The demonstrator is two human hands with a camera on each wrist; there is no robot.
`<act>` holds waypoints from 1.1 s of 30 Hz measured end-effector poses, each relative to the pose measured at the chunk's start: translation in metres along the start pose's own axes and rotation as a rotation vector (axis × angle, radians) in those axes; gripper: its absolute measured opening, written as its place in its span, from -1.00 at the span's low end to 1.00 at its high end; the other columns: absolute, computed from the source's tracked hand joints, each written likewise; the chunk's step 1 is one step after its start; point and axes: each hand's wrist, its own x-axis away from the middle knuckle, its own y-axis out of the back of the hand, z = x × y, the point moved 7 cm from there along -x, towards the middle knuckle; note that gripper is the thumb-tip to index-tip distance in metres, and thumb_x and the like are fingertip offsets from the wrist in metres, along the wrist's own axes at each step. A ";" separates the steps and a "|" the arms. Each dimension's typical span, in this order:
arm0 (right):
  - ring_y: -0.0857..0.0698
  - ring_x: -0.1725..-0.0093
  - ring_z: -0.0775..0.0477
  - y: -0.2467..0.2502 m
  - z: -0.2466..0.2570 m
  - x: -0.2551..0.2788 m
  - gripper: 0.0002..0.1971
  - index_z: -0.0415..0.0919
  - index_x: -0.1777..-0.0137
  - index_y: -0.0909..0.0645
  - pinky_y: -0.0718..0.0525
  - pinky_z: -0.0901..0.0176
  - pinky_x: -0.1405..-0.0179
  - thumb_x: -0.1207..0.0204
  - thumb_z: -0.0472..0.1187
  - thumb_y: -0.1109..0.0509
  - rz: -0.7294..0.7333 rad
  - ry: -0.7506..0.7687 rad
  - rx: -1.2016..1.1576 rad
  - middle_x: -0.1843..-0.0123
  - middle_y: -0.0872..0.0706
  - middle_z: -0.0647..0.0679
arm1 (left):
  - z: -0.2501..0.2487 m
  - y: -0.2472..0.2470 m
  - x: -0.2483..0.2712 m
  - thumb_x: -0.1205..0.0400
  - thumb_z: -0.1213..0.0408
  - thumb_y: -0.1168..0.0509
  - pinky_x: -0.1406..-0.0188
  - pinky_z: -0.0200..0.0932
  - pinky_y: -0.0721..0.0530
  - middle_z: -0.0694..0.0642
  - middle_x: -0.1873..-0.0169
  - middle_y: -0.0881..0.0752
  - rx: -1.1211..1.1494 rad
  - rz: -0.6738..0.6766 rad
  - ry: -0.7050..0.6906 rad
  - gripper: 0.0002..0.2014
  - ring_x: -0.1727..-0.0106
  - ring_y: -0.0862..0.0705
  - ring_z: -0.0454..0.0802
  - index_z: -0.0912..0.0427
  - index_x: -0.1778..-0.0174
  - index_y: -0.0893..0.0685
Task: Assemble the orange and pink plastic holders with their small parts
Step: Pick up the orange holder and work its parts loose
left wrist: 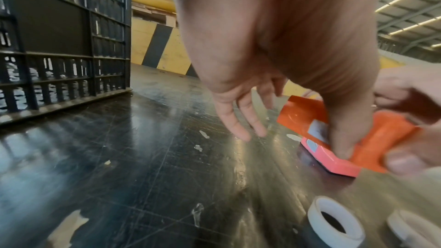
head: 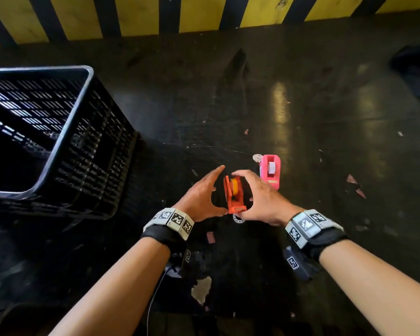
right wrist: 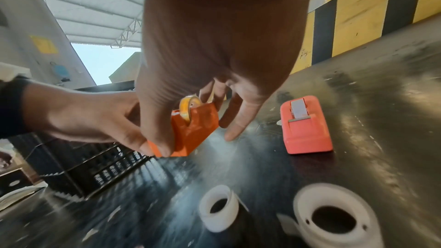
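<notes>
The orange holder (head: 233,197) sits between both hands with a yellow tape roll (head: 234,184) in its slot. My right hand (head: 250,192) grips it, the index finger hooked over the far top and the thumb on the near end. My left hand (head: 211,190) has straight, spread fingers, and only its thumb (left wrist: 341,139) presses the holder's near end. The pink holder (head: 270,170) stands on the table just right of them, with a pale roll (head: 271,167) in it. White rings (right wrist: 218,208) (right wrist: 334,220) lie near my right wrist.
A tall black slatted crate (head: 46,132) stands on the left of the dark table (head: 301,117). A small white disc (head: 257,157) lies by the pink holder. A yellow and black striped wall (head: 204,13) runs along the back. A dark object (head: 415,69) sits far right.
</notes>
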 end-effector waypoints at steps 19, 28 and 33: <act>-0.61 -0.33 0.02 0.012 -0.009 0.023 -0.14 0.02 -0.52 -0.40 -0.74 -0.03 -0.34 -0.23 -0.11 -0.75 -0.103 -0.018 -0.020 -0.37 -0.56 0.08 | 0.057 0.003 0.005 -0.37 0.04 -0.65 -0.54 0.40 -0.52 0.12 -0.69 -0.31 -0.282 -0.097 0.253 0.09 -0.63 -0.41 0.30 0.02 -0.73 -0.15; -0.52 -0.41 0.10 0.001 0.000 0.038 -0.10 0.07 -0.58 -0.32 -0.67 0.03 -0.39 -0.28 -0.04 -0.72 -0.097 0.007 0.012 -0.52 -0.49 0.08 | 0.009 -0.008 0.011 -0.67 0.10 -0.45 -0.50 0.00 -0.65 0.10 -0.58 -0.56 0.036 -0.151 0.026 -0.35 -0.52 -0.63 0.01 0.06 -0.69 -0.42; -0.49 -0.43 0.10 -0.009 0.007 0.044 -0.01 0.05 -0.65 -0.24 -0.63 0.12 -0.36 -0.28 -0.10 -0.74 -0.051 0.021 0.020 -0.59 -0.45 0.03 | -0.029 -0.019 0.015 -0.65 0.14 -0.50 -0.31 -0.01 -0.82 0.08 -0.19 -0.85 0.359 -0.057 -0.021 -0.58 -0.22 -0.84 -0.09 0.17 -0.41 -0.69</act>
